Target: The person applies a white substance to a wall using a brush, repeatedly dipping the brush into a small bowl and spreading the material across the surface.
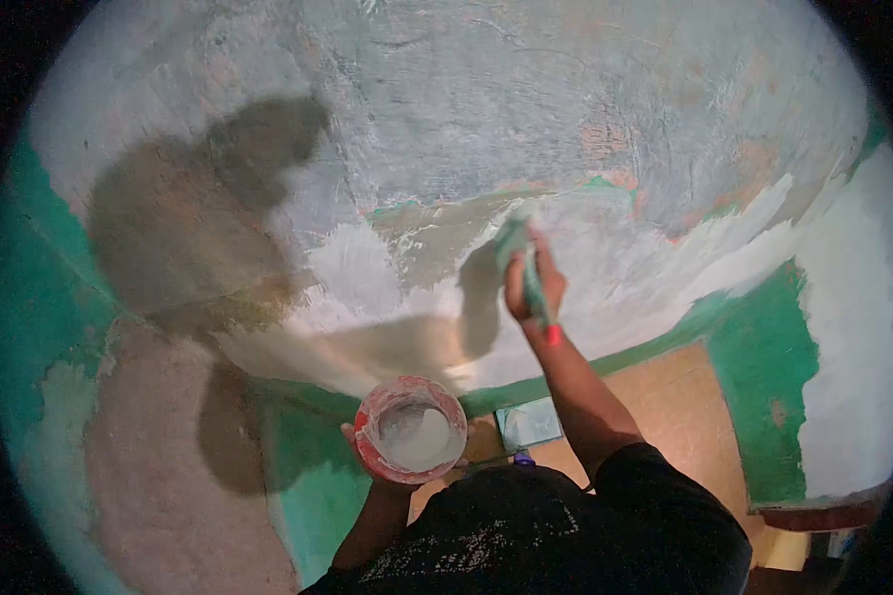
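My left hand (348, 434) holds a red bucket (365, 458) from below and the side, with fingers showing at its rim. Inside the bucket is a thick white paint-like coating (412, 436), and white smears cover its inner wall. My right hand (540, 283) is closed round a green-handled brush (533, 293) with a red end. The brush's head is raised against the wall (476, 109) and blurred by motion, so its bristles are hard to make out. Fresh white coating (605, 258) spreads on the wall around it.
Bare grey plaster with orange patches lies above the white band. Green paint (764, 387) shows at the right and left. A small light-coloured rectangular object (529, 423) sits below, near the tan floor (665, 397). My shadow (189, 218) falls across the wall.
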`<state>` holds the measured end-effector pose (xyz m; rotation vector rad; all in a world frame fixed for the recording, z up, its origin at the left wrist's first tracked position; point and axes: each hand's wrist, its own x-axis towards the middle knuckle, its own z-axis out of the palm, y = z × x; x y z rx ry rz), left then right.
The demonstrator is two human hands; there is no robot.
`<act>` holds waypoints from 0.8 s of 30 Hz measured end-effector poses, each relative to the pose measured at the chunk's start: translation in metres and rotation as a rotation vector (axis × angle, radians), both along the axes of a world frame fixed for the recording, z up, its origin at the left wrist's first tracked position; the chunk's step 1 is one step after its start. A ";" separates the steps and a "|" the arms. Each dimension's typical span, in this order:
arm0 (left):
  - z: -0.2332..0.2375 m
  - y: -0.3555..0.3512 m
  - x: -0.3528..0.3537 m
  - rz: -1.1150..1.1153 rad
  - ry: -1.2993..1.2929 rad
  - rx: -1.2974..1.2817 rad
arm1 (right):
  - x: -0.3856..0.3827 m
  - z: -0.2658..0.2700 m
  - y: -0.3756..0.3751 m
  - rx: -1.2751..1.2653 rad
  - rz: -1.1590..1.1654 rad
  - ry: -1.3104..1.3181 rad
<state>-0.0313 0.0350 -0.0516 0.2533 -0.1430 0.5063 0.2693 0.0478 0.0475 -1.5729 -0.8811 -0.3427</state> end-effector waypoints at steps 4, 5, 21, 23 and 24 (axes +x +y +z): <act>-0.001 -0.007 0.014 0.012 -0.018 -0.048 | -0.014 -0.003 -0.015 0.007 0.317 0.046; 0.005 -0.007 0.020 -0.014 -0.077 -0.058 | -0.014 0.001 -0.023 -0.036 0.362 0.062; 0.017 0.001 0.011 -0.185 -0.122 0.026 | 0.030 0.074 -0.035 0.043 -0.082 -0.347; -0.004 0.003 0.008 -0.141 -0.122 0.017 | 0.013 0.043 -0.018 -0.069 -0.023 -0.222; -0.015 0.004 0.007 -0.104 -0.115 0.003 | 0.008 0.016 -0.005 -0.066 -0.013 -0.312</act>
